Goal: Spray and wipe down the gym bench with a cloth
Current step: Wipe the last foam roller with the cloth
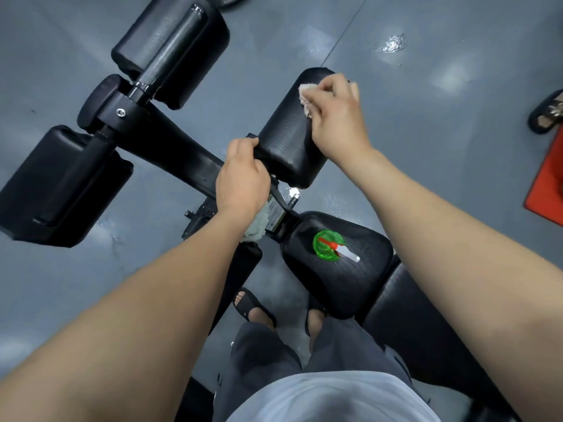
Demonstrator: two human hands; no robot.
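Grey floor under black bench. At far end, right hand clutches cloth against pad; left hand grips pad's near edge. Green spray bottle stands on seat.

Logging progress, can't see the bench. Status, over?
Right hand holds cloth on leg pad. Left hand grips pad's end. Spray bottle stands on seat, clear of both hands.

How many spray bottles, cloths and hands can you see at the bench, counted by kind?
Spray bottles: 1, the green spray bottle on the seat pad.
Cloths: 2, a pale cloth under the right hand, and a white fluffy cloth trailing from under the left hand.
Hands: 2.
Total: 5.
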